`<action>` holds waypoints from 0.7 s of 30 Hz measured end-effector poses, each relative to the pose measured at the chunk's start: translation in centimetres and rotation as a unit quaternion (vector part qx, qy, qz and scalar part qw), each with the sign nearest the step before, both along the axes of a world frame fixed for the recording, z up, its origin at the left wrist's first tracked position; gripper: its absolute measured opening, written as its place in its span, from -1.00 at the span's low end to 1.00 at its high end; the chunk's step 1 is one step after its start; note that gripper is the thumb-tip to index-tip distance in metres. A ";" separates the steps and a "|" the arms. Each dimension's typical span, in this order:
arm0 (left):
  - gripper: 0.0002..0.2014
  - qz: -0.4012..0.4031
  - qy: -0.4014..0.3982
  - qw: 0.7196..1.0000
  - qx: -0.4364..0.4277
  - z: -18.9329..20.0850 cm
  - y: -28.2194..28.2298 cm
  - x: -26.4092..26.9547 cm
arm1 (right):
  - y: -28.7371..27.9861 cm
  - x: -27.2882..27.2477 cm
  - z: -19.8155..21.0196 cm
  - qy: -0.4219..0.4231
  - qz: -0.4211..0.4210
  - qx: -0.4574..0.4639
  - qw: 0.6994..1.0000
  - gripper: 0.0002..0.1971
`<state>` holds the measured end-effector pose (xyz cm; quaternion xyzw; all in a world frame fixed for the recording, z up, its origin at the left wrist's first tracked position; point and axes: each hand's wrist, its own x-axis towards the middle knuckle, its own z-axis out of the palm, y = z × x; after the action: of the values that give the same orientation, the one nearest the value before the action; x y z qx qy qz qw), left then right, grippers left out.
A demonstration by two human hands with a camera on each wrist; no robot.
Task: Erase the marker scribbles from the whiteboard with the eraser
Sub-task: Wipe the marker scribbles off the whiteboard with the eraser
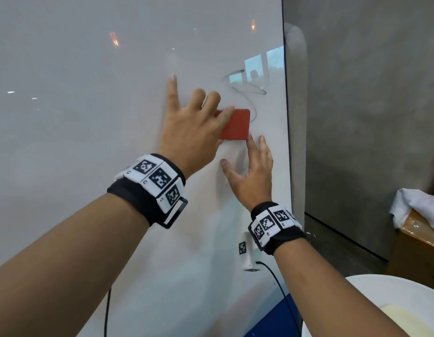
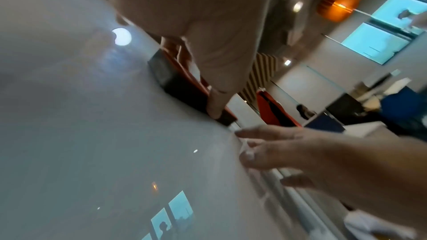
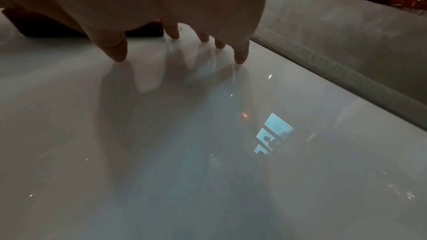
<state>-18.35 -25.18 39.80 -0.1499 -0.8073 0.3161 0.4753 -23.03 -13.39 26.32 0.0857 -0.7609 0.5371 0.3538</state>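
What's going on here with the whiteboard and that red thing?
A person is wiping a whiteboard. Their left hand grips a red eraser and presses it flat to the board, just below a looping marker scribble that is not yet erased. Their right hand rests open on the board right under the eraser, fingertips touching the surface.

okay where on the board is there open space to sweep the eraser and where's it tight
Bare board spreads left of the left hand and above the scribbles. It is tight near the whiteboard's right edge: the eraser sits just below the scribbles, with the right hand spread on the board directly beneath it.
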 end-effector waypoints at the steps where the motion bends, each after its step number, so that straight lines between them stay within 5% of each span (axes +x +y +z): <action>1: -0.34 0.006 0.007 1.000 0.000 0.0 0.0 -0.1 | 0.0 0.0 0.0 -0.001 0.000 -0.001 1.000 -0.15; 6: -0.31 0.025 0.089 0.984 0.154 2.8 0.4 -0.4 | 0.2 -0.1 0.0 -0.015 0.006 0.008 1.000 -0.16; 13: -0.36 -0.007 0.013 1.000 0.008 0.7 0.5 -1.0 | -0.1 0.2 0.2 -0.016 0.006 -0.005 1.000 -0.17; 18: -0.30 0.016 0.061 0.990 0.124 2.1 0.9 -0.8 | 0.4 0.0 0.3 -0.020 0.002 -0.004 1.000 -0.20; 21: -0.31 0.008 0.042 0.993 0.108 1.8 1.0 -0.9 | 0.1 -0.3 0.7 -0.014 -0.010 -0.028 0.999 -0.21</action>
<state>-19.24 -24.21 41.63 -0.0780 -0.8170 0.2374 0.5197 -23.28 -13.24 27.06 0.0609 -0.7513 0.5559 0.3505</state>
